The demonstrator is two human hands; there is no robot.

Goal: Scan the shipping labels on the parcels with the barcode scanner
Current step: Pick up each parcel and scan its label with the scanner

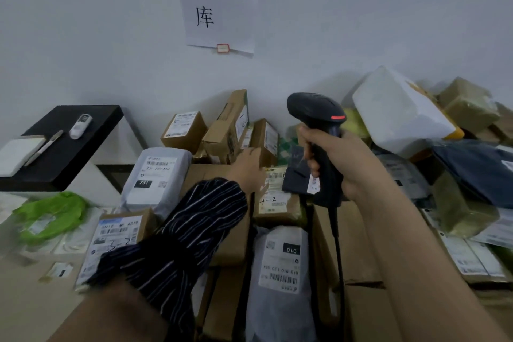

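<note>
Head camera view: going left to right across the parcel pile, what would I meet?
Green bag → grey parcel marked 231 → left hand → scanner, gripped by the right hand → white foam box.

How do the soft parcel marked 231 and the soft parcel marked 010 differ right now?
The 231 parcel shows its label upright to the camera; the 010 parcel shows its label upside down. The 231 parcel lies farther back on the left, by the black stand; the 010 parcel lies nearer, beside the cable of the barcode scanner that the right hand grips. Both are pale soft bags with white barcode labels.
</note>
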